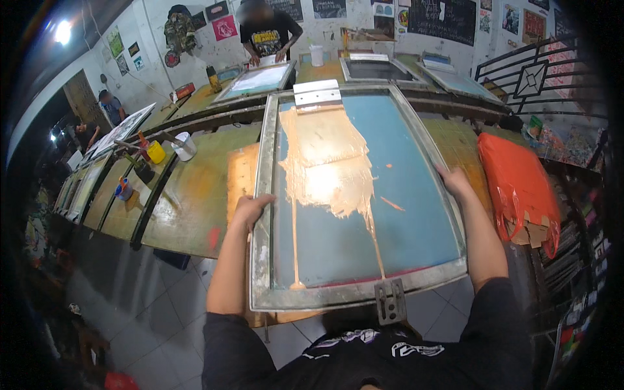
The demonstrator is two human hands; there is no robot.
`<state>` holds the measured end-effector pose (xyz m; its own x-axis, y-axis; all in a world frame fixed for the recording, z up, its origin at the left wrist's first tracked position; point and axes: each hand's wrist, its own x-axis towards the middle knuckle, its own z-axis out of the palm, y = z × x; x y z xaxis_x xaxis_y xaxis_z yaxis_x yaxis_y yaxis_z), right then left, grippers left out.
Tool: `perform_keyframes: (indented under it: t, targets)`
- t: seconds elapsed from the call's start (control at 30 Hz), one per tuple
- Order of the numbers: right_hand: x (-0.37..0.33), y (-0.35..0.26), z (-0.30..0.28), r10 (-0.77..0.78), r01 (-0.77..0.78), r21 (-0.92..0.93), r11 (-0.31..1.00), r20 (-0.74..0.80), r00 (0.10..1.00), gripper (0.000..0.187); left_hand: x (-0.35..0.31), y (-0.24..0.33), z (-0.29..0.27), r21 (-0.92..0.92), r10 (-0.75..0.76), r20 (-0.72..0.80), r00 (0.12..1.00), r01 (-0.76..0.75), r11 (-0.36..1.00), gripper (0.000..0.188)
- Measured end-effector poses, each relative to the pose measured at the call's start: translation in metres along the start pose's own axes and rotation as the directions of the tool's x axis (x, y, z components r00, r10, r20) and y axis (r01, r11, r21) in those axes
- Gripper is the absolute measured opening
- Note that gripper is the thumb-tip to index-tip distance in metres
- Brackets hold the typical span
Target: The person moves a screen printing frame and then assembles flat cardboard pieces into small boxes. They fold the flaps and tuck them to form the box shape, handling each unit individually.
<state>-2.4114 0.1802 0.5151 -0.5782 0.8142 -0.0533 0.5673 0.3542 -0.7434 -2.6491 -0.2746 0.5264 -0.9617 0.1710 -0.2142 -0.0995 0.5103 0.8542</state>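
Note:
A large screen printing frame [260, 260] with blue mesh lies before me, tilted slightly. My left hand [250, 211] is closed on its left side, thumb over the rim. On the right side, my right hand [455, 182] grips the frame too, its fingers partly hidden underneath. A thick patch of peach-gold ink [328, 162] covers the upper middle of the mesh, with two thin streaks running toward the near edge. At the far end a pale squeegee [317, 94] rests across the frame's rim. A slotted metal bracket [390, 302] is fixed to the near edge.
An orange plastic bag [520, 188] sits on the right, beside the long worktable [195, 188]. Ink tubs, including a yellow cup [156, 153] and a white tub [184, 146], stand at left. Across the table a person [270, 32] works by another screen frame [260, 79].

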Motion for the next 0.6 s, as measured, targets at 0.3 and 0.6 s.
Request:
perform_keyframes:
  t: [0.3,0.6]
  targets:
    - [-0.005,0.013,0.006,0.013,-0.013,-0.014,1.0,0.003,1.0,0.069,-0.012,-0.003,0.008,-0.113,0.145,0.007,0.989,-0.143,0.983,0.03]
    - [-0.015,0.013,0.009,0.051,-0.051,-0.027,0.998,0.02,0.998,0.071,-0.002,-0.008,0.011,-0.113,0.139,-0.002,0.99,-0.139,0.984,0.028]
